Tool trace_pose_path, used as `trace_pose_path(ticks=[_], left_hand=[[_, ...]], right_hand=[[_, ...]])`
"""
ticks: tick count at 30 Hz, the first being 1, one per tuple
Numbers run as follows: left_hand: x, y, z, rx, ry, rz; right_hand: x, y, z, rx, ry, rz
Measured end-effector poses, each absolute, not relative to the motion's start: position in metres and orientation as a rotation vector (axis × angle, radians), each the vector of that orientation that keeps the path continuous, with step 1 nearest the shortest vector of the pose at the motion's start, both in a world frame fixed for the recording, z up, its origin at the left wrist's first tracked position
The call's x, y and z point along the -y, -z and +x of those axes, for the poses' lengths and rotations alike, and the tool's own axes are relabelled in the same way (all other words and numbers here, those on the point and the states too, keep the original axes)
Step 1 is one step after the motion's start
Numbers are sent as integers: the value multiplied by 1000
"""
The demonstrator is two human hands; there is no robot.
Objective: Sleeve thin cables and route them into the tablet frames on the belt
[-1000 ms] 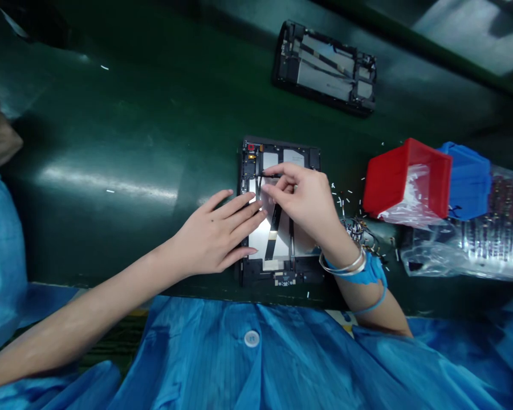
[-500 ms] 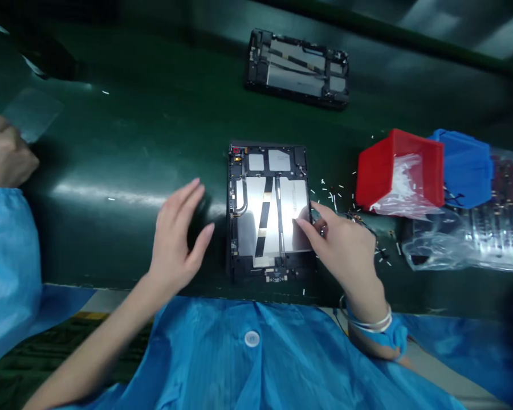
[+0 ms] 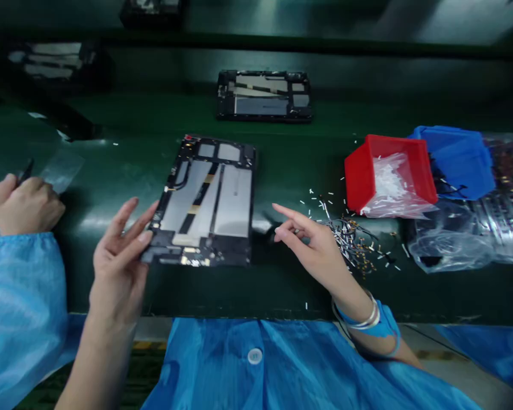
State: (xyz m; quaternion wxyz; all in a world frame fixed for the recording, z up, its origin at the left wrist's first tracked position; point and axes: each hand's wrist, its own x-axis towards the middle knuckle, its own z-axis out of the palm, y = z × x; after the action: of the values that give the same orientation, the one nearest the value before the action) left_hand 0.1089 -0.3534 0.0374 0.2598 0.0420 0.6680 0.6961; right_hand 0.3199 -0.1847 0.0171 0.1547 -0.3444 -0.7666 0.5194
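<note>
My left hand (image 3: 122, 250) grips an opened tablet (image 3: 235, 199) by its near left corner, with the thumb on top. The tablet is tilted, its left side raised; silver battery plates, a black ribbon with gold bands and a black frame show inside it. My right hand (image 3: 314, 242) is off to the tablet's right, touching neither it nor the table parts. Its index finger points out and the others are loosely curled, with nothing visible in them. Just beyond that hand lies a pile of thin cables (image 3: 354, 242) with small gold ends.
Small white strips (image 3: 320, 205) are scattered near a red bin (image 3: 359, 176) holding a bag of white pieces. Beside it are a blue bin (image 3: 465, 159) and clear plastic packaging (image 3: 457, 245). Another opened tablet (image 3: 265, 105) lies at the back. A co-worker's hand (image 3: 28, 205) rests at left.
My left hand has taken hold of the tablet, which has moved left and tilted up. My right hand has let go of its right edge. The camera view has also shifted.
</note>
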Motion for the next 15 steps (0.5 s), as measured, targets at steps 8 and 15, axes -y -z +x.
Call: trace_pose_path(ticks=[8, 15], left_hand=[[275, -38, -11, -1890, -2250, 142], [228, -31, -78, -2182, -2111, 419]], right_hand=[[180, -8, 326, 2291, -1122, -960], [178, -2, 326, 2483, -473, -882]])
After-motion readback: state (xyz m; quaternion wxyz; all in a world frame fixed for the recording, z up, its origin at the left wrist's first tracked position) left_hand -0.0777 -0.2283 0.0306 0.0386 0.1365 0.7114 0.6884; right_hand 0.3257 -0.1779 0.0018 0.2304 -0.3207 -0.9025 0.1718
